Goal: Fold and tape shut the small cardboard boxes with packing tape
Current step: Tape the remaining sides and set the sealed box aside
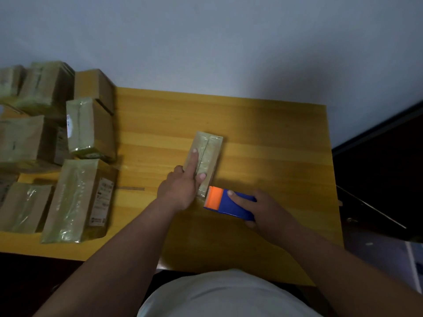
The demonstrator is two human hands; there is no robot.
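Mid-table (263,133), a small box (209,154) lies flat w/ glossy tape over its top seam, long axis running away from the person. Left hand (183,186) presses on it, index finger straight along the seam, thumb flat on the near part; nothing gripped. Right hand (265,209) holds a blue dispenser (231,203), fingers wrapped round its body, index on top. Dispenser's orange head touches the box's near end. At table's left, a pile of taped boxes (75,200), some w/ labels, well apart from the box. Wall (206,42) behind is pale grey.
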